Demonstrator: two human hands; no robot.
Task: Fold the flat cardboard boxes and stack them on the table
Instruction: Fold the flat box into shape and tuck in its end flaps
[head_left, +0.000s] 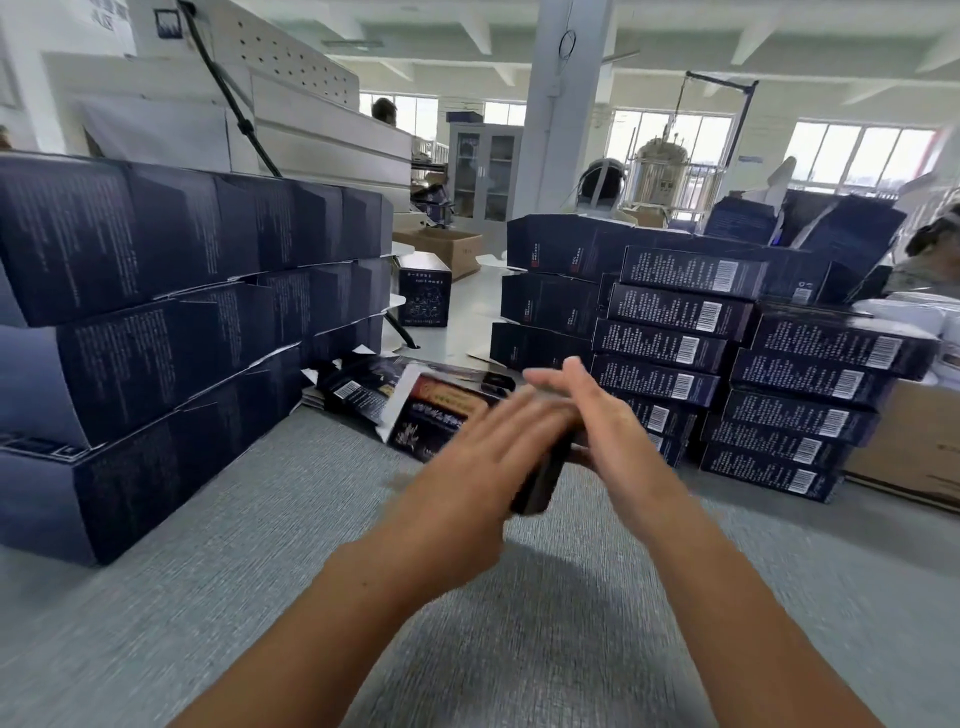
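Observation:
A dark flat cardboard box is pressed between my two palms above the grey table, and motion blur hides most of it. My left hand lies against its left face with straight fingers. My right hand presses the right face, fingers straight and pointing away from me. Just beyond my hands, a pile of flat dark boxes with red and gold print lies on the table. Folded dark blue boxes stand stacked three rows high along the left. More folded boxes with barcodes are stacked on the right.
A brown carton sits at the far right behind the barcode stacks. A single upright dark box and an open brown carton stand further back. A white pillar rises in the middle, and people sit at the back and far right.

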